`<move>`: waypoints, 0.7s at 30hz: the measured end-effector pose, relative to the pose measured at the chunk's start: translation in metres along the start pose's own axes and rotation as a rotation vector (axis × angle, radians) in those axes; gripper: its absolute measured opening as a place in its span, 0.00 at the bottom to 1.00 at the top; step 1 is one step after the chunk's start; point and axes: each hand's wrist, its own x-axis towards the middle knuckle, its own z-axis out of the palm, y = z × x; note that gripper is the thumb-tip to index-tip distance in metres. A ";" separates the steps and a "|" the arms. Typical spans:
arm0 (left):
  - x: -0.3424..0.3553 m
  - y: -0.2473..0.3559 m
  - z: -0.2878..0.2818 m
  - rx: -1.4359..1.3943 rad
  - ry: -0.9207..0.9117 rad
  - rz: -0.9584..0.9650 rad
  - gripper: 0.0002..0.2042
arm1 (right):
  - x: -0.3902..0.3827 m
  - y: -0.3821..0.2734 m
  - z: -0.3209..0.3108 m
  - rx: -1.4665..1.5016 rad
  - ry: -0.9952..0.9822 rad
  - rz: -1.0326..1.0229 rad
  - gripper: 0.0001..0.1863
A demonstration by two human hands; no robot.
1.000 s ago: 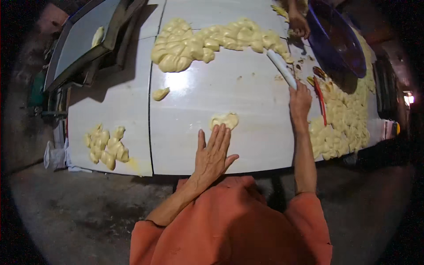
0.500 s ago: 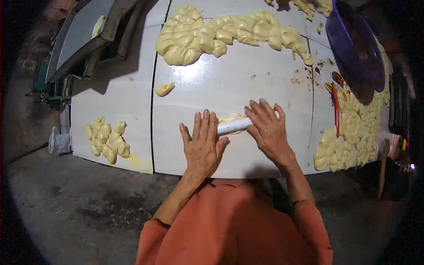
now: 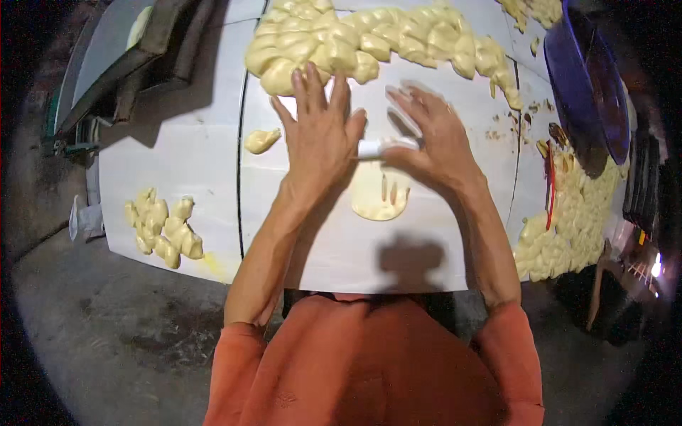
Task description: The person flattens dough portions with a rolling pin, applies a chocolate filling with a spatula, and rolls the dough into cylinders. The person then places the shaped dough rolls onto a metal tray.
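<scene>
Found a flattened dough sheet on the white tabletop, between the forearms and on the near side of a rolling pin; noted as pale cream, thin, smooth and rounded at the near edge, marked by two narrow brownish streaks or slits, could not tell which; recorded the rolling pin as a plain white cylinder, lying crosswise at the far edge of the dough sheet, partly hidden by the hands; logged the left hand as unclenched, spread flat at the left end; logged the right hand in a loose, extended grip over the right end, blurred at the fingers; could not tell how firmly pressed; observed a glossy, lumpy dough heap along the far side, partly covered in view by the left hand; noted a single dough lump beside the left wrist, a small cluster farther left, and a bumpy dough mass at right; listed also a purple basin, a thin red strip and dark-rimmed trays at upper left
</scene>
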 end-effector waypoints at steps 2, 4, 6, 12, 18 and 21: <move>-0.006 0.007 -0.010 -0.049 -0.054 0.035 0.33 | -0.026 0.005 -0.007 -0.015 -0.101 -0.041 0.34; -0.017 0.006 -0.017 -0.129 -0.148 0.043 0.35 | -0.042 0.003 -0.007 0.022 -0.388 0.155 0.33; -0.025 0.004 -0.030 -0.236 -0.170 0.065 0.36 | -0.053 -0.013 -0.024 0.021 -0.391 0.168 0.31; -0.072 0.014 -0.015 -0.082 -0.152 0.146 0.31 | -0.090 -0.029 -0.002 -0.140 -0.162 -0.035 0.32; -0.126 0.027 -0.023 -0.121 -0.139 0.110 0.27 | -0.139 -0.046 0.013 -0.236 -0.165 0.061 0.34; -0.163 0.033 -0.029 -0.167 -0.204 0.103 0.30 | -0.169 -0.062 0.016 -0.261 -0.118 0.051 0.31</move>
